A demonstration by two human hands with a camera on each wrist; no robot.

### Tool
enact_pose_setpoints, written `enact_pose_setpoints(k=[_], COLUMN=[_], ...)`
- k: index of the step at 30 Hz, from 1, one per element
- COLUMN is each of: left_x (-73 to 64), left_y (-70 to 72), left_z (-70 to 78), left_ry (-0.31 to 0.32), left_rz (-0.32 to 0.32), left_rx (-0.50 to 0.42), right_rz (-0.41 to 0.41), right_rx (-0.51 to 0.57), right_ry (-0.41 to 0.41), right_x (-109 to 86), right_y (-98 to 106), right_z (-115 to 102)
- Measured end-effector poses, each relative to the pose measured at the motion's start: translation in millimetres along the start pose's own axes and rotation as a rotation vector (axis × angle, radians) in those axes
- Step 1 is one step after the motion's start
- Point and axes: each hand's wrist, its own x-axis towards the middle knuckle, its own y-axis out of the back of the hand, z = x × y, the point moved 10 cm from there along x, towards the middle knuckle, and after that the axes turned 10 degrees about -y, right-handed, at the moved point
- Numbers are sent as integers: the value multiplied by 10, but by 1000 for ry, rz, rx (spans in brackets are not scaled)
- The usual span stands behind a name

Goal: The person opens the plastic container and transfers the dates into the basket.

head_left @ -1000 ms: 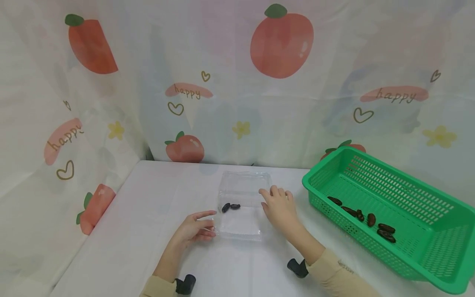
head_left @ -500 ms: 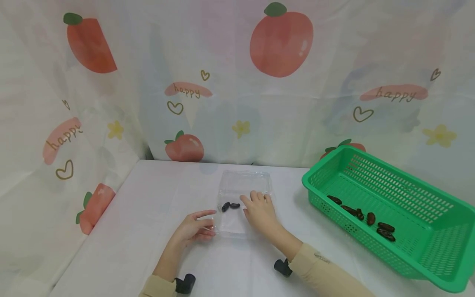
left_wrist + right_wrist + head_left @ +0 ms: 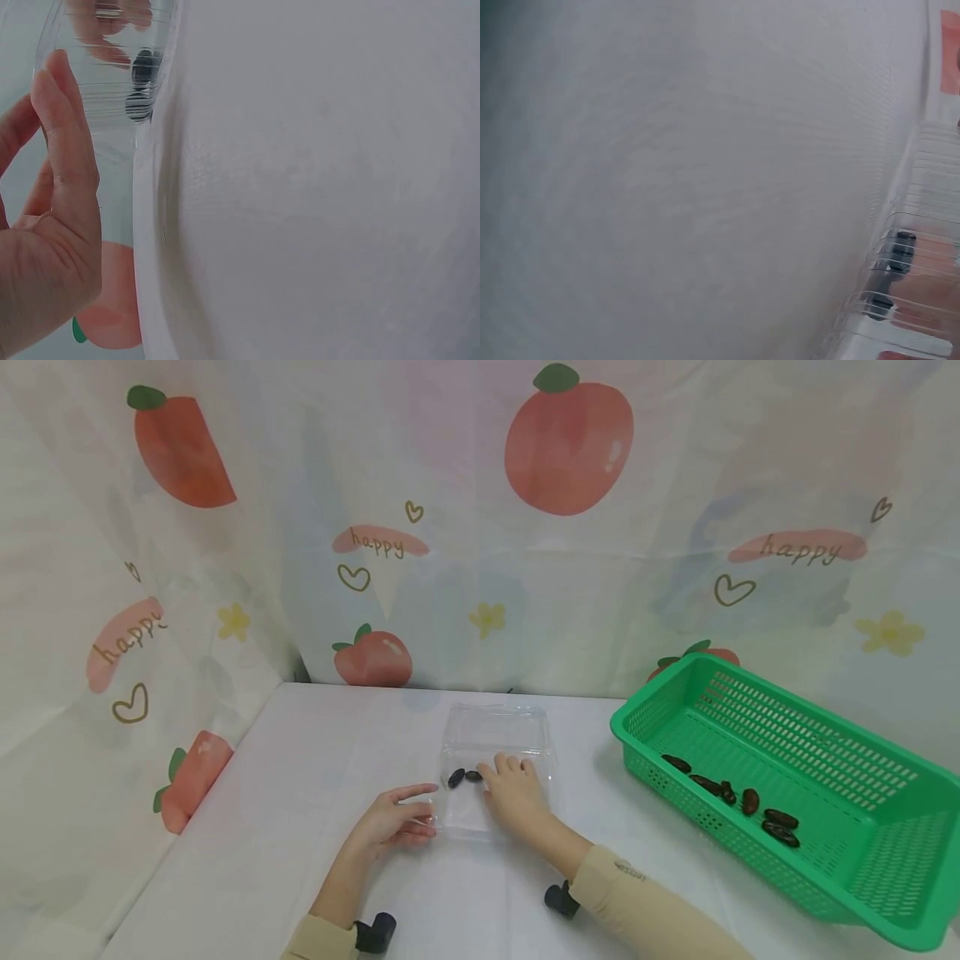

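Observation:
A clear plastic box (image 3: 497,728) lies on the table, its far part rising behind the dates. My left hand (image 3: 396,818) holds the box's left edge between its fingers. In the left wrist view, fingertips of the left hand (image 3: 56,157) lie against the ribbed clear wall. Inside the box, one dark date (image 3: 457,778) lies near the left side, with a second dark date (image 3: 472,776) beside it. My right hand (image 3: 517,793) reaches over the box, fingertips down at the second date's right end. The hand hides whatever is under its fingers.
On the right stands a green plastic basket (image 3: 720,827) with several brown dates (image 3: 750,802) on its floor. A patterned cloth (image 3: 480,568) hangs behind the white table (image 3: 322,752) and along its left side.
My right hand has moved left and lowered from the box's right edge to the second date, covering its right end. The left hand and the box have stayed in place.

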Motion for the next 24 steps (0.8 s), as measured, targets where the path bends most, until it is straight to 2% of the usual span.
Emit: enact_pose_setpoints(k=[5,9,16,24], left_x=[5,6,-2,-1], left_y=[-1,-5,-9,-17], left_z=[-1,-2,8,12], left_ry=[-1,-2,-2,-4], left_rz=[9,10,4,9], left_rx=[9,8,5,7], right_rz=[9,-26,-41,-57], right_rx=[-5,8,-21,7], right_ry=[17,12,4,-4], right_x=[-17,0,39,49], right_y=[8,-42,-120,-147], right_z=[-21,-11,-1,-8])
